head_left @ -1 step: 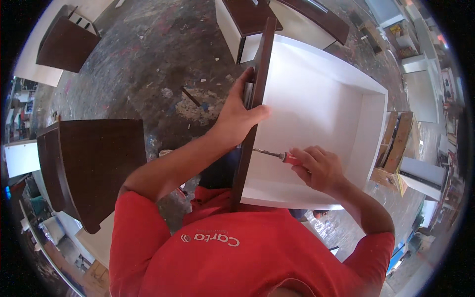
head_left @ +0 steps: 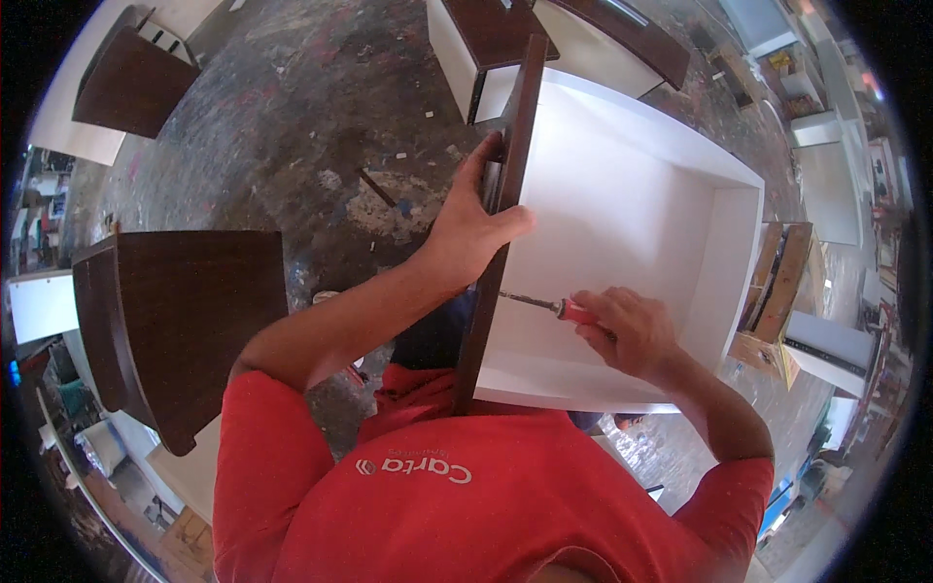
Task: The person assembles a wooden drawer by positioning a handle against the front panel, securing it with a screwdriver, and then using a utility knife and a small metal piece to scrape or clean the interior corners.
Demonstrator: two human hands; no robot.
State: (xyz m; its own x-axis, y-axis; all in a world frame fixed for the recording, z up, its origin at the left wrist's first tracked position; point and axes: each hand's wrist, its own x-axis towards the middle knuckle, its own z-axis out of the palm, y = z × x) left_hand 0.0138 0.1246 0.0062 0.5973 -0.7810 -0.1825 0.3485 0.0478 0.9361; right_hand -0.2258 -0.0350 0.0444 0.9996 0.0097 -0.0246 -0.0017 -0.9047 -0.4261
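Observation:
A white drawer (head_left: 622, 233) with a dark brown front panel (head_left: 476, 340) rests against me, its inside facing up. My left hand (head_left: 473, 225) clasps the front panel, thumb over the edge on the inner side and fingers on the outer face beside a metallic handle (head_left: 492, 185). Inside the drawer, my right hand (head_left: 630, 328) is closed around the red grip of a screwdriver (head_left: 577, 312). The screwdriver's shaft points left, and its tip meets the inner side of the front panel. Any screw at the tip is too small to make out.
A dark brown cabinet piece (head_left: 199, 321) stands at my left, and another brown unit (head_left: 136, 83) is at the far left. Ahead are brown-topped white cabinets (head_left: 501, 34). Wooden pieces (head_left: 777, 282) lie to the right on the stained floor (head_left: 321, 107).

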